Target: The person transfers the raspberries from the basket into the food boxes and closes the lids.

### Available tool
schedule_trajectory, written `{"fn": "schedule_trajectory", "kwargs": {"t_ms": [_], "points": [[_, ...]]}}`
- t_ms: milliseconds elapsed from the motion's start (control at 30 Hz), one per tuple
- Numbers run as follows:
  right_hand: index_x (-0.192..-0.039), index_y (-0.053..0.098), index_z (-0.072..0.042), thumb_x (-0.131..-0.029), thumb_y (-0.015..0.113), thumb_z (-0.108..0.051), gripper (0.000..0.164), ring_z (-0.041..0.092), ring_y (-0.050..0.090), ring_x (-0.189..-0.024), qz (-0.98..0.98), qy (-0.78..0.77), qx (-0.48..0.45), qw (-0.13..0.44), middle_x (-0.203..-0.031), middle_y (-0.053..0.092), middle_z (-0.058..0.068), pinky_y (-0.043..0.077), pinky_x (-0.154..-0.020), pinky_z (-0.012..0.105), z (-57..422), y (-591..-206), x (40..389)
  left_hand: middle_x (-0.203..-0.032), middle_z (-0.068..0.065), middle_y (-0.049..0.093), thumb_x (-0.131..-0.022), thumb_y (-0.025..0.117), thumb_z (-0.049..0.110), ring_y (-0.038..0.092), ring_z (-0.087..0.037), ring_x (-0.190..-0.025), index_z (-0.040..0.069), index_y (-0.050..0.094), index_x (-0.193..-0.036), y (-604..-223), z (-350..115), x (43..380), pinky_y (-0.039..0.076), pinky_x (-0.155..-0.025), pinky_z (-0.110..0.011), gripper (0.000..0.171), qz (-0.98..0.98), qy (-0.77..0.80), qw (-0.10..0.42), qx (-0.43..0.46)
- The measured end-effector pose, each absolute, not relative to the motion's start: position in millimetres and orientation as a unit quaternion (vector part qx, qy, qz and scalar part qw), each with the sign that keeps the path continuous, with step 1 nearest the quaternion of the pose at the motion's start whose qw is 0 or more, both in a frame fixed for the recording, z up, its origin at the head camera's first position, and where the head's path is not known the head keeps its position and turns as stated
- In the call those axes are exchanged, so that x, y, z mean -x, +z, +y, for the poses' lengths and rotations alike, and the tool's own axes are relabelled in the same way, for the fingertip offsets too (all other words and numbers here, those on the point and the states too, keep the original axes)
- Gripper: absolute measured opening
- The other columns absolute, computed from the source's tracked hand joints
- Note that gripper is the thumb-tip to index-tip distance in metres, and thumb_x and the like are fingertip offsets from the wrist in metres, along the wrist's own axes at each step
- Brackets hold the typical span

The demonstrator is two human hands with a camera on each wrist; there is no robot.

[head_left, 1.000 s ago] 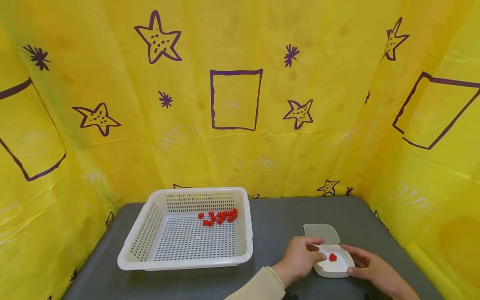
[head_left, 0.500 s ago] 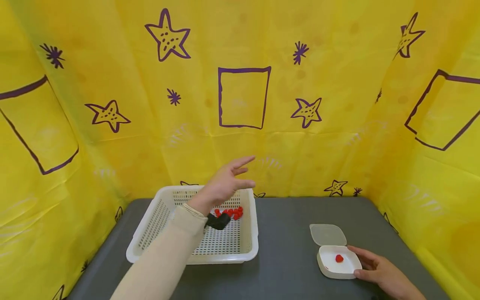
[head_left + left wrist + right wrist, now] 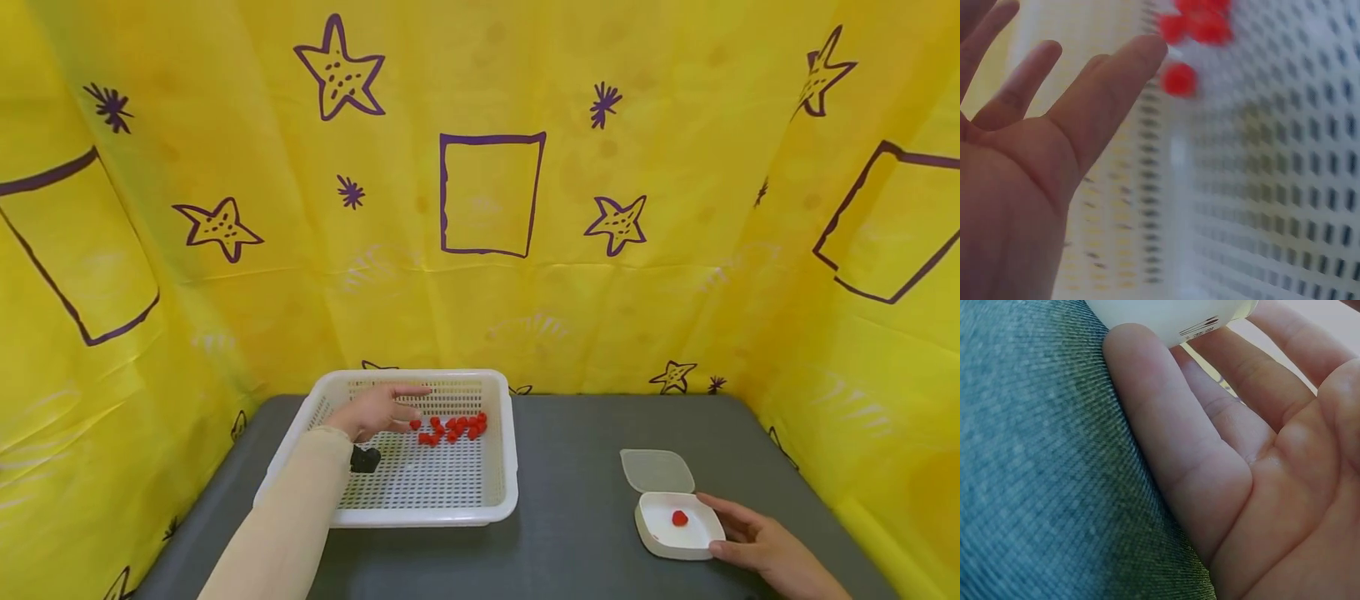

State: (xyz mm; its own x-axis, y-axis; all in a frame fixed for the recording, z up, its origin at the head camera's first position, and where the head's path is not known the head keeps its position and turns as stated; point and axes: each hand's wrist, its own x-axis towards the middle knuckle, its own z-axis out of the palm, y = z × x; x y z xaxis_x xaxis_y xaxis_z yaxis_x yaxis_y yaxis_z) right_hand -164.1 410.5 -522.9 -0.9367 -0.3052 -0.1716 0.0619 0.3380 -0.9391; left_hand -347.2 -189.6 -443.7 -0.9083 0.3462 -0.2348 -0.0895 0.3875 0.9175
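Small red rounded lumps (image 3: 452,435) sit in our white perforated plastic basket (image 3: 420,517), left hand (image 3: 378,411) close by.
They look light, maybe a bit soft, so we'd pinch gently round the sides. Left fingers are spread, nothing held; our right hand (image 3: 757,537) grips the white rounded-square box (image 3: 670,551) on the grey bench (image 3: 570,467), one lump (image 3: 679,518) inside.

We see a plain cream sleeve (image 3: 273,512) at lower left, a small black block (image 3: 367,460) by its cuff (image 3: 335,437).
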Motion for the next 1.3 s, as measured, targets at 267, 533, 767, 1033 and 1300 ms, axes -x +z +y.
{"fn": "schedule_trajectory", "kwargs": {"t_ms": [267,533,767,1033,1300], "points": [[-0.15,0.031,0.009,-0.099,0.061,-0.009,0.062,-0.006,0.052,-0.113,0.793,-0.583,0.081,0.161,-0.146,0.04,0.03,0.046,-0.091,0.019,407,-525,164,-0.138,-0.013,0.056,-0.09,0.071,0.001,0.057,-0.034,-0.119,0.011,0.068,-0.13,-473,-197,356,0.056,-0.082,-0.047,0.041,0.859,0.474,0.185,-0.053],[-0.15,0.03,0.009,-0.099,0.061,-0.007,0.062,-0.006,0.051,-0.115,0.787,-0.589,0.083,0.163,-0.147,0.042,0.026,0.045,-0.092,0.02,407,-525,164,-0.111,-0.005,0.069,-0.087,0.074,0.006,0.06,-0.022,-0.078,0.012,0.074,-0.119,-476,-199,359,0.052,-0.075,-0.037,0.032,0.915,0.358,0.164,-0.081],[-0.15,0.031,0.008,-0.099,0.061,-0.01,0.062,-0.008,0.051,-0.113,0.792,-0.584,0.072,0.164,-0.148,0.036,0.034,0.046,-0.09,0.019,408,-523,165,-0.097,-0.004,0.07,-0.084,0.076,0.002,0.056,-0.018,-0.065,0.011,0.078,-0.11,-478,-191,362,0.048,-0.068,-0.033,0.028,0.935,0.302,0.149,-0.112],[-0.15,0.031,0.009,-0.099,0.062,-0.008,0.062,-0.008,0.05,-0.115,0.79,-0.585,0.077,0.163,-0.147,0.037,0.033,0.045,-0.091,0.018,407,-522,164,-0.091,-0.002,0.069,-0.082,0.073,-0.005,0.058,-0.02,-0.084,0.009,0.079,-0.089,-482,-189,363,0.051,-0.078,-0.039,0.016,0.947,0.271,0.11,-0.13],[-0.15,0.031,0.009,-0.099,0.061,-0.008,0.061,-0.006,0.051,-0.114,0.791,-0.585,0.078,0.162,-0.147,0.036,0.035,0.045,-0.091,0.019,408,-524,163,-0.092,-0.004,0.069,-0.087,0.07,-0.001,0.06,-0.019,-0.083,0.005,0.077,-0.095,-482,-191,368,0.052,-0.077,-0.04,0.012,0.948,0.287,0.075,-0.116]]}}
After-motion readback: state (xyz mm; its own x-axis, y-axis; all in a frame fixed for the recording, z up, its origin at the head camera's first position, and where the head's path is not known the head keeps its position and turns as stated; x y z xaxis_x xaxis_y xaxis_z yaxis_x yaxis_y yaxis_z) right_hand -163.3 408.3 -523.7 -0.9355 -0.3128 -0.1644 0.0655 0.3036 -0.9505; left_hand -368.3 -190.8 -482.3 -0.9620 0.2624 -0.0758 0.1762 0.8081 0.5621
